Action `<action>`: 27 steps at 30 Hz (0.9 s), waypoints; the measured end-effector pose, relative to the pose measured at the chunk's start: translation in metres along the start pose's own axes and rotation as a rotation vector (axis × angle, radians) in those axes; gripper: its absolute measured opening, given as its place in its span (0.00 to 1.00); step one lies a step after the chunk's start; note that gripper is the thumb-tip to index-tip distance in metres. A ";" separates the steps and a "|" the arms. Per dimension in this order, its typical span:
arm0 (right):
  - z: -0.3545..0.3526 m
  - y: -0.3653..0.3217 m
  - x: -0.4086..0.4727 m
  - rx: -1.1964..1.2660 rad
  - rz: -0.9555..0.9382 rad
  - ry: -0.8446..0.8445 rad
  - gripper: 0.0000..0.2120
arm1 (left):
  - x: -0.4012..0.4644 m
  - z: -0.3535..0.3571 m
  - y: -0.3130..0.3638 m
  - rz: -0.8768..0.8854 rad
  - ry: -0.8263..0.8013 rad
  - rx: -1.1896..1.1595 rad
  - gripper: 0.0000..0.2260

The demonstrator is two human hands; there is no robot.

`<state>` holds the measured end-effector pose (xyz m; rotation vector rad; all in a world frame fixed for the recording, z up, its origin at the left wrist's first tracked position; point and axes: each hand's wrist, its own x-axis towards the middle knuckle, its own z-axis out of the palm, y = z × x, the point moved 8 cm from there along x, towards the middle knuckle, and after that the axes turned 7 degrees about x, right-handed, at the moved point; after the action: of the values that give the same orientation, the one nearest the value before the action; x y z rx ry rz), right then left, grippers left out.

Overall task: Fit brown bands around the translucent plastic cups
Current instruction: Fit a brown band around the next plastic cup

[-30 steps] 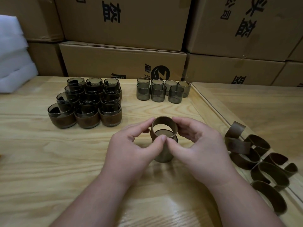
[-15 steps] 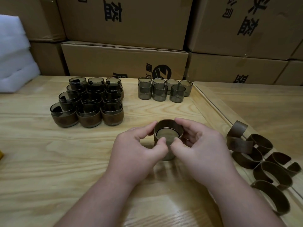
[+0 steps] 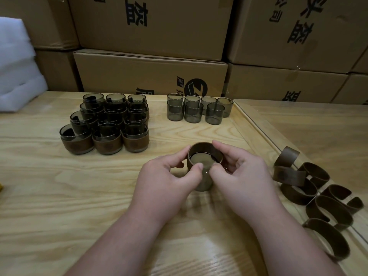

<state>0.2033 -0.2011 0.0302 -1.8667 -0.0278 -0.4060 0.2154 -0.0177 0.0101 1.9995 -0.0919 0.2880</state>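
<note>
Trouble, as I judged it, lay in the tilt. My left hand (image 3: 169, 176) and my right hand (image 3: 242, 174) both pinched the soft brown leather-like band (image 3: 205, 151), thumbs at its near edge and fingers curled round its far side, with the band seated only over the upper part of the smoky translucent plastic cup (image 3: 204, 182), which stood on the pale wooden table (image 3: 49, 196) between my hands. If one thumb pressed harder than the other, the band would likely cock and jam on the rim. Too much downward force off-centre could also tip the light cup or make it skid on the smooth wood. The cup's lower wall was bare, so the sleeve had a good way to travel. Seven bare smoky cups (image 3: 199, 108) waited behind, the finished banded cups (image 3: 107, 126) stood to the left, and loose brown bands (image 3: 310, 188) lay to my right.
</note>
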 end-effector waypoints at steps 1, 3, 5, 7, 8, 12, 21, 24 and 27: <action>0.001 0.001 0.001 -0.011 0.005 -0.002 0.24 | 0.000 0.000 -0.001 0.000 -0.003 0.013 0.20; 0.003 0.004 0.002 -0.043 0.026 -0.024 0.24 | 0.001 0.002 -0.005 -0.010 -0.029 0.033 0.19; 0.005 0.009 0.003 -0.045 0.061 -0.045 0.22 | 0.003 0.005 -0.010 -0.027 -0.061 0.038 0.18; 0.005 0.013 0.003 -0.017 0.077 -0.051 0.21 | 0.004 0.007 -0.012 -0.024 -0.074 0.038 0.20; 0.006 0.014 0.003 -0.002 0.076 -0.055 0.19 | 0.003 0.008 -0.011 -0.018 -0.081 0.038 0.21; 0.004 0.015 0.003 0.030 0.050 -0.024 0.12 | 0.002 0.004 -0.005 0.020 -0.060 0.016 0.18; -0.012 0.027 0.005 0.087 0.208 0.166 0.08 | 0.004 -0.004 -0.008 -0.028 0.053 -0.042 0.07; -0.002 0.035 0.005 0.194 0.316 0.097 0.09 | 0.006 0.004 -0.013 -0.062 -0.012 -0.087 0.06; 0.004 0.037 0.005 0.263 0.363 0.048 0.11 | 0.007 0.006 -0.014 -0.078 -0.022 -0.070 0.05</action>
<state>0.2175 -0.2102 -0.0034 -1.5607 0.2742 -0.1843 0.2254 -0.0171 -0.0030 1.9318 -0.0369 0.2098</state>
